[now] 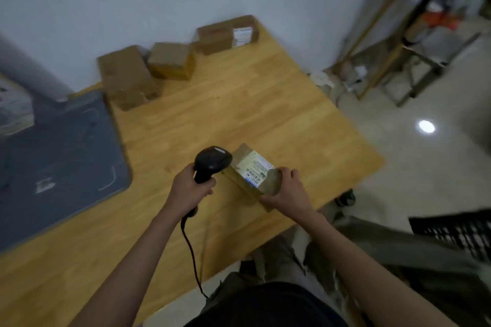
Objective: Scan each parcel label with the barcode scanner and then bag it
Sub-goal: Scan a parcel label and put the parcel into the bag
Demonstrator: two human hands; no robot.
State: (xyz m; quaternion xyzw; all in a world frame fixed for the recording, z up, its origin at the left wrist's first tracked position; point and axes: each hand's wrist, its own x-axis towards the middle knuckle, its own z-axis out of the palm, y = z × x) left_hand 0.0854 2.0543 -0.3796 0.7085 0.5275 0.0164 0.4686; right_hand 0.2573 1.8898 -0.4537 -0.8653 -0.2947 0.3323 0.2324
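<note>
Currently, left hand [189,188] gripped the barcode scanner [211,162], head just beside the label [255,168]; right hand [288,190] clasped the parcel [252,175], long axis running away from its fingers.

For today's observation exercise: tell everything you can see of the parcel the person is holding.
The parcel is a small brown cardboard box, tilted, its lower edge near the wooden table. A white printed label with a barcode and a blue strip faces up. The right hand grips its near end; the black barcode scanner in the left hand points at it.
</note>
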